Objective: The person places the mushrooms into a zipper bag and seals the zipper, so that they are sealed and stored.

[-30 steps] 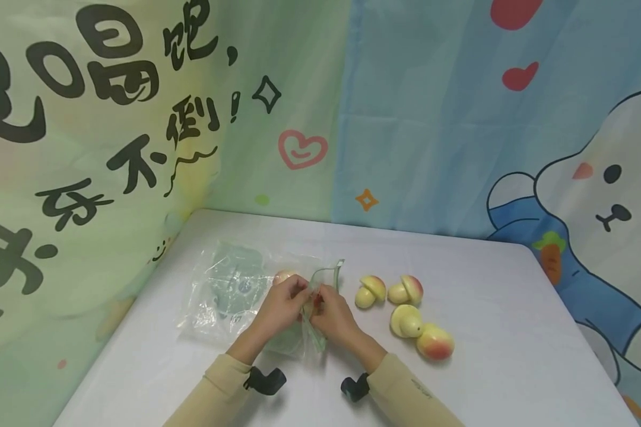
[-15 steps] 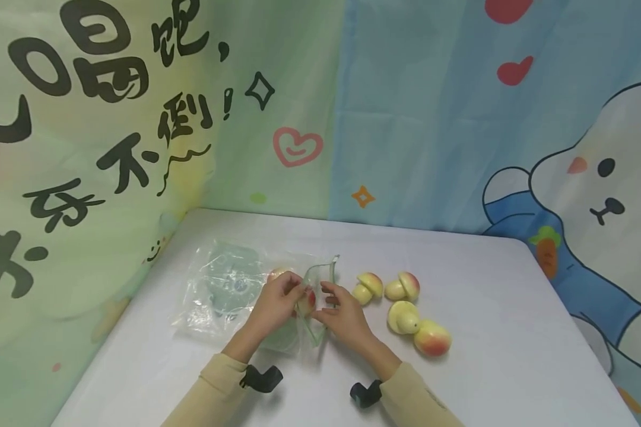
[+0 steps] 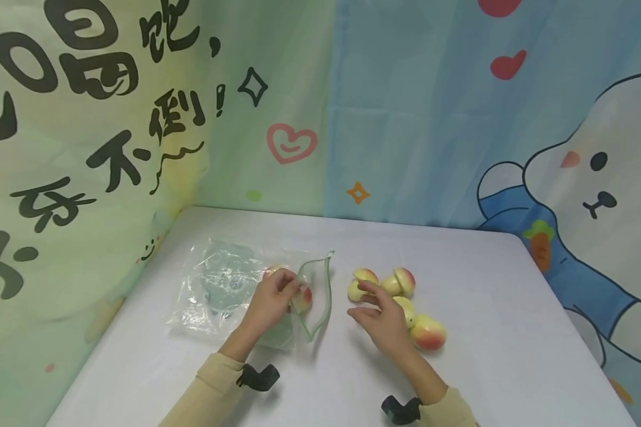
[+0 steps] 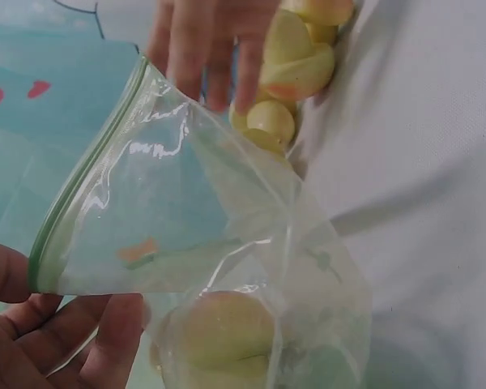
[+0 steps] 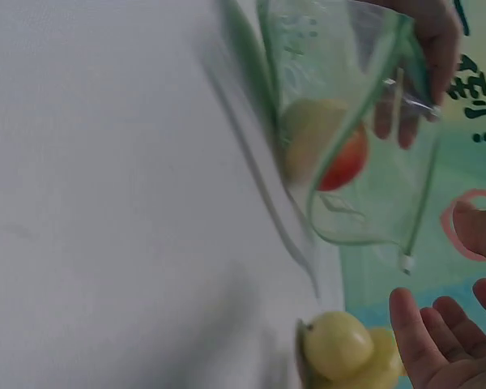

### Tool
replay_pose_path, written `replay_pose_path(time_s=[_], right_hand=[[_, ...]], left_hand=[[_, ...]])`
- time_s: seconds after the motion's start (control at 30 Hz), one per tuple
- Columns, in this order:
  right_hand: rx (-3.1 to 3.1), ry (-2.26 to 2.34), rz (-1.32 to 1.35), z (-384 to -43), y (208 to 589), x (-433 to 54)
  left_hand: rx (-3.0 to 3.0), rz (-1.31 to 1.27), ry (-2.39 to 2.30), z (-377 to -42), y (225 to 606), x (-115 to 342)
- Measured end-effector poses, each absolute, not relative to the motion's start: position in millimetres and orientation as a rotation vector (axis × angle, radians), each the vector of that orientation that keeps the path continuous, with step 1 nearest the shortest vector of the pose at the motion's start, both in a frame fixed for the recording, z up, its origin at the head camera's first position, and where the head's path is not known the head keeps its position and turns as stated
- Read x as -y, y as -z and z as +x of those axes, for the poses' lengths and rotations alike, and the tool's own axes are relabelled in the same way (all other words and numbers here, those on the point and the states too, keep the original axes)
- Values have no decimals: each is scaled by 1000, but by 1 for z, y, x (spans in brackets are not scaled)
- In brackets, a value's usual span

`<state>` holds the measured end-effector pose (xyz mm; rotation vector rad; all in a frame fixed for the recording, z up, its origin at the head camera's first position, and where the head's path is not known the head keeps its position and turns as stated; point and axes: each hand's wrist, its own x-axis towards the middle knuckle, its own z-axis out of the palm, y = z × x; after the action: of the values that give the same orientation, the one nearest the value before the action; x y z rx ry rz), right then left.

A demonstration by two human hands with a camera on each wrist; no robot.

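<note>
My left hand (image 3: 271,299) pinches the rim of a clear zip bag (image 4: 186,186) between thumb and fingers. The bag's green-edged mouth gapes to the right. Inside it, near the mouth, lies a yellow toy mushroom with a red patch (image 5: 328,146); another reddish one (image 3: 273,270) shows behind the left hand. My right hand (image 3: 384,317), thumb and fingers apart and holding nothing, hovers right of the bag mouth. It partly covers the group of yellow-and-red toy mushrooms on the table, including one at the back left (image 3: 364,276) and one in front (image 3: 428,332).
Crinkled clear plastic with a pale green patch (image 3: 227,279) spreads over the left of the white table (image 3: 491,308). A printed cloth backdrop (image 3: 406,118) stands behind the table and along its left side. A dark camera mount (image 3: 259,377) sits on each wrist.
My right hand has let go of the bag's mouth and moved right to the mushrooms, its fingers spreading. The mouth now gapes wider. My left hand keeps its pinch on the rim.
</note>
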<state>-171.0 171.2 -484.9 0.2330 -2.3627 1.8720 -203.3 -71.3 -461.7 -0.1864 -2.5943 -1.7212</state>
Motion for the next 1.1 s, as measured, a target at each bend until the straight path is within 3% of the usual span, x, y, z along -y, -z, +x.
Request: replay_pose_path(time_s=[0.33, 0.6, 1.1], right_hand=[[2365, -1445, 97, -146, 465, -227], [2539, -1233, -135, -128, 478, -261], [2682, -1065, -352, -121, 510, -266]], left_hand=[[2546, -188, 1724, -205, 462, 74], [2538, -167, 1760, -208, 463, 76], [2537, -150, 1748, -208, 465, 84]])
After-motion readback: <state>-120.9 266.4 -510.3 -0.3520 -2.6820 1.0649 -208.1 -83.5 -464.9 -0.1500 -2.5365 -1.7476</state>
